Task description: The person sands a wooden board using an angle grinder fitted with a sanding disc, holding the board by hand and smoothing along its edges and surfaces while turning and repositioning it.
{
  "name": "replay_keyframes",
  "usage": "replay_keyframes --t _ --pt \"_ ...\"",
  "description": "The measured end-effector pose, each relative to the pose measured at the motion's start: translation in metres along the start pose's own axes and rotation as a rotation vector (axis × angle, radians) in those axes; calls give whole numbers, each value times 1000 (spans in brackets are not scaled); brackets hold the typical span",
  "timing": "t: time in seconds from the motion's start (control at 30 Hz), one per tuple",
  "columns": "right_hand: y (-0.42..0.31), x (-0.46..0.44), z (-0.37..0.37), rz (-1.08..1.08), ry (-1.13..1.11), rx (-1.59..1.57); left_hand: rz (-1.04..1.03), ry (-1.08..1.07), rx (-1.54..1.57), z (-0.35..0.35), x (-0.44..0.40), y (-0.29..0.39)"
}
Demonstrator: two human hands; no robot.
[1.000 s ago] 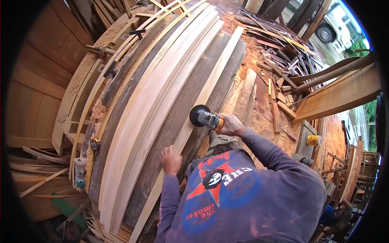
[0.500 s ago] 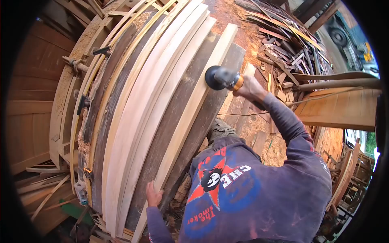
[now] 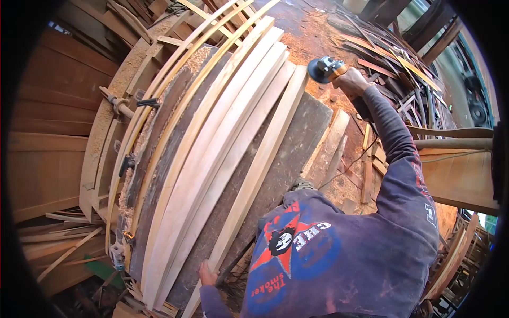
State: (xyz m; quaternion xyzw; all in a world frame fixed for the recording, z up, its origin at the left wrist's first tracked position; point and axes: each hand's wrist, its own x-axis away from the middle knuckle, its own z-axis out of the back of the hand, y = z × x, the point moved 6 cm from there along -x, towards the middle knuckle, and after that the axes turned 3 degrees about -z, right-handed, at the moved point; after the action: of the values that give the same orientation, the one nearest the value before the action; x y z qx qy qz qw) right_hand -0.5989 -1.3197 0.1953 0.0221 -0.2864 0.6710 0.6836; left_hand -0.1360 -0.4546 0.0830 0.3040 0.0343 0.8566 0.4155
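My right hand (image 3: 351, 82) is wrapped round the body of a power sander (image 3: 327, 69) with a dark round disc. The tool is beyond the far end of a long pale wooden strip (image 3: 260, 164), up and to the right of it. Near the strip's lower end, my left hand (image 3: 208, 274) grips its edge; the fingers are partly hidden. The strip lies lengthwise on a dark, worn workbench (image 3: 305, 132). Beside it on the left are several long pale planks (image 3: 212, 138), lying close together.
Two black clamp handles (image 3: 148, 102) stick out at the bench's left side. Scrap wood (image 3: 400, 79) is heaped at the upper right, over sawdust. A cord (image 3: 354, 163) hangs near my right arm. Wooden panels (image 3: 50, 127) stand at the left.
The sander in my right hand has moved up along the strip and past its far end. My left hand has shifted down to the strip's lower part. The camera view has shifted too.
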Motion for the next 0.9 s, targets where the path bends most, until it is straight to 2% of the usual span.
replay_keyframes --t 0.07,0.17,0.27,0.3,0.33,0.37,0.4,0.47,0.5,0.53,0.57,0.6,0.63,0.67,0.77,0.83,0.9 --pt "-1 -26 9 7 41 -25 23 -17 107 2 2 7" --pt "13 -86 0 270 106 118 48 5 121 1 3 11" --pt "6 -41 32 225 214 -384 100 39 107 -13 8 1" --pt "17 -43 36 114 134 -264 109 25 116 -16 5 6" --pt "4 -14 48 154 147 -179 81 13 110 -20 -3 14" --pt "2 2 55 153 180 -226 66 13 109 -22 -9 28" --pt "-4 21 62 82 194 -172 -4 30 48 -38 -19 29" --pt "-11 49 68 177 270 1 -109 -30 128 -28 -58 89" --pt "-17 67 70 219 270 -19 -111 -76 149 -26 -76 118" --pt "12 51 64 180 250 -3 -245 -31 239 -30 -95 139" --pt "21 51 62 201 222 111 -183 -186 249 -19 -116 177" --pt "31 55 63 284 300 81 -277 -122 274 -11 -126 202" --pt "125 -57 63 588 410 475 -271 -175 312 -8 -136 219" --pt "153 -79 37 776 888 -56 -304 -2 338 -20 -143 222" --pt "59 17 30 390 145 -108 -251 170 424 -22 -137 227" --pt "2 82 5 254 -150 -79 -163 293 383 -20 -133 218" --pt "-42 137 -32 168 -367 -17 -221 340 188 -29 -121 202"
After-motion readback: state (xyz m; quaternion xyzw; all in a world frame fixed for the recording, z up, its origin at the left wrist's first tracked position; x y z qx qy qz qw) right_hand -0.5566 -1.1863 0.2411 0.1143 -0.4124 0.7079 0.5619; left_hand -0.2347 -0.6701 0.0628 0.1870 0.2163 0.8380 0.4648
